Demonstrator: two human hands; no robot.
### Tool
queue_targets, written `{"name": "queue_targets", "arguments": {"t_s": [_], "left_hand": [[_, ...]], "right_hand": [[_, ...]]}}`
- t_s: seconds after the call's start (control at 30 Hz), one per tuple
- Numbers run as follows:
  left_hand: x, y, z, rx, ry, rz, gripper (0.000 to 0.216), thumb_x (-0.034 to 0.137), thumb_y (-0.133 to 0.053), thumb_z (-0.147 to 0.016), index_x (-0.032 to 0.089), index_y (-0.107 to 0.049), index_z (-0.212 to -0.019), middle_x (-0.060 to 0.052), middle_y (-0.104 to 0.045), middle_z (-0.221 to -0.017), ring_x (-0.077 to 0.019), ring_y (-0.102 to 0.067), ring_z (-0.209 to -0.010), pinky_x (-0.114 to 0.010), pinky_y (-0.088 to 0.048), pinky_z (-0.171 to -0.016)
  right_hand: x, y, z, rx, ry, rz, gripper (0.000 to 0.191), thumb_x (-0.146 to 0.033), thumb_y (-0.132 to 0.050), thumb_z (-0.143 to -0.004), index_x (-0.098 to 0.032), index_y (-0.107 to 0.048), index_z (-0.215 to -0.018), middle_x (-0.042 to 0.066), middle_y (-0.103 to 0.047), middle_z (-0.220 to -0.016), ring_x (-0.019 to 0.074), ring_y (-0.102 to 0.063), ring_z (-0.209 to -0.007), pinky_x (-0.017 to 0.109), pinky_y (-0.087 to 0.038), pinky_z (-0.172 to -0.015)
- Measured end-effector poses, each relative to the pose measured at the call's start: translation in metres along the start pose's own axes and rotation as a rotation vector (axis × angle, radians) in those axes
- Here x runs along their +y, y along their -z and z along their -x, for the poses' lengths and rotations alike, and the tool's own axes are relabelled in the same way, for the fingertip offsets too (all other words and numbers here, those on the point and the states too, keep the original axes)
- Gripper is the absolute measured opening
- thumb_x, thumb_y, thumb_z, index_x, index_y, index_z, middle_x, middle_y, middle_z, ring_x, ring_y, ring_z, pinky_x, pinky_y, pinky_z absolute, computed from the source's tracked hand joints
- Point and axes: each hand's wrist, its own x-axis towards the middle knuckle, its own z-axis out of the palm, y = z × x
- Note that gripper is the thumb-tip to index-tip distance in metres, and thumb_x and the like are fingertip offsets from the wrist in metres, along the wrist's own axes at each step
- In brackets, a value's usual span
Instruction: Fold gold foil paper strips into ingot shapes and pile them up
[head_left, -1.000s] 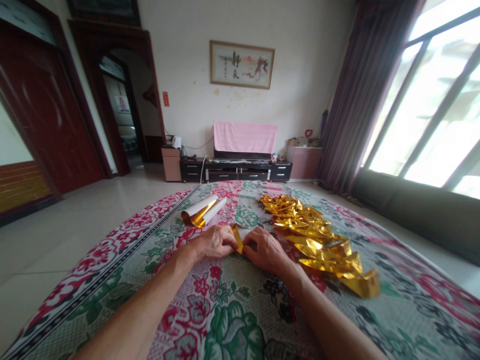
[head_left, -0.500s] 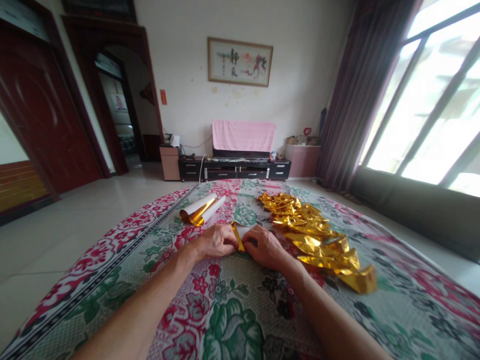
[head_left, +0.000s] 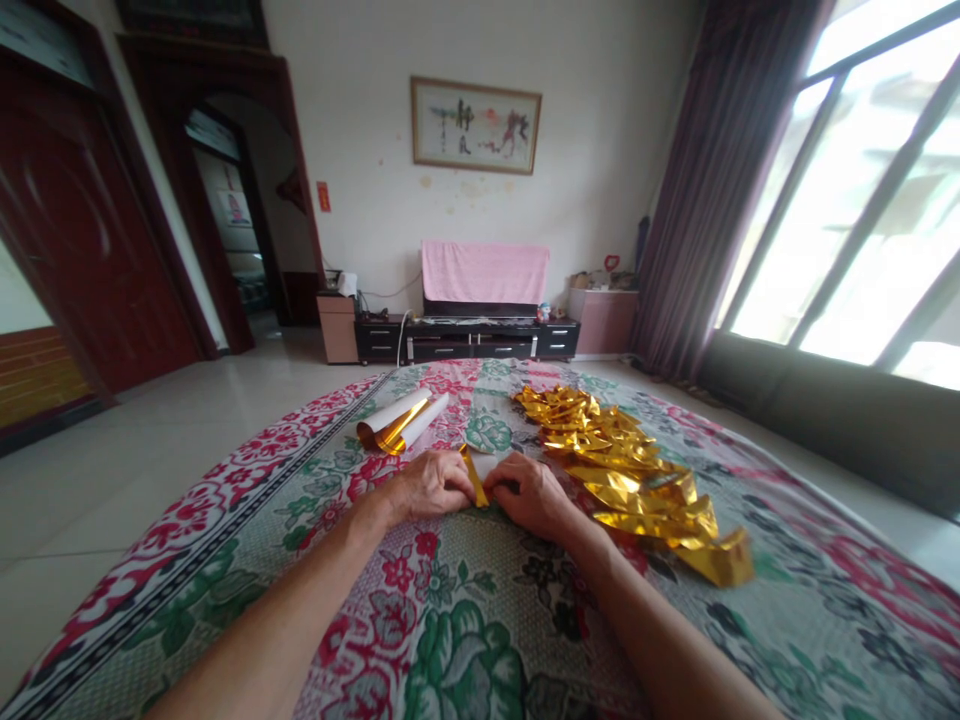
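A small sheet of gold foil paper [head_left: 474,478], white on its back and partly folded over, lies on the table between my hands. My left hand [head_left: 441,484] pinches its left side near the gold fold. On the white side, my right hand [head_left: 528,492] has its fingers bent and pressed together at the paper's right edge. The fingertips of both hands are partly hidden. Beyond my left hand rests a loose roll of gold foil paper [head_left: 420,418]. To the right of my right hand stretches a pile of folded gold paper ingots [head_left: 622,450].
A floral cloth [head_left: 360,600] covers the round table. Past its far edge stands a black low cabinet [head_left: 442,348] bearing a screen draped with a pink towel [head_left: 486,268]. A purple curtain [head_left: 686,200] and a window are at the right, a dark red door [head_left: 97,210] at the left.
Almost nothing differs. Both hands keep hold of the paper at the same spot, and the view has shifted very slightly.
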Motion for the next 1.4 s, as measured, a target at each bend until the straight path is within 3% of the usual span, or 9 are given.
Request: {"name": "queue_targets", "arguments": {"t_s": [0.3,0.47,0.67,1.4], "left_hand": [[0.003,0.001,-0.002,0.011,0.009,-0.008,0.022,0.025,-0.051,-0.081,0.017,-0.072,-0.081,-0.004,-0.064,-0.078,-0.0113,-0.055,-0.075,-0.021,-0.044,-0.071],[0.001,-0.005,-0.004,0.032,0.086,-0.047,0.022,0.026,-0.05,-0.079,0.018,-0.071,-0.078,-0.002,-0.064,-0.077,-0.0111,-0.056,-0.073,-0.021,-0.043,-0.069],[0.003,-0.011,-0.007,0.093,0.214,-0.037,0.021,0.028,-0.051,-0.077,0.02,-0.07,-0.08,-0.002,-0.065,-0.079,-0.0121,-0.058,-0.073,-0.021,-0.043,-0.069],[0.008,-0.017,-0.01,0.139,0.363,0.012,0.02,0.03,-0.053,-0.073,0.018,-0.068,-0.079,-0.002,-0.066,-0.075,-0.0134,-0.058,-0.069,-0.022,-0.039,-0.06]], "right_hand": [[-0.004,-0.001,0.0,0.02,0.026,0.002,0.016,-0.013,-0.053,-0.073,-0.019,-0.068,-0.07,0.002,-0.064,-0.072,0.013,-0.057,-0.073,0.023,-0.042,-0.069],[-0.006,-0.001,0.002,0.025,0.003,0.026,0.007,-0.02,-0.06,-0.07,-0.018,-0.067,-0.071,0.002,-0.062,-0.073,0.0129,-0.056,-0.072,0.023,-0.042,-0.068],[-0.003,-0.002,0.003,0.013,0.016,0.024,0.007,-0.018,-0.061,-0.07,-0.018,-0.067,-0.073,0.002,-0.061,-0.075,0.0135,-0.056,-0.074,0.024,-0.042,-0.069],[0.001,-0.001,0.002,-0.018,0.032,-0.02,0.014,-0.015,-0.058,-0.069,-0.019,-0.069,-0.078,0.003,-0.062,-0.078,0.0143,-0.056,-0.077,0.024,-0.042,-0.072]]}}
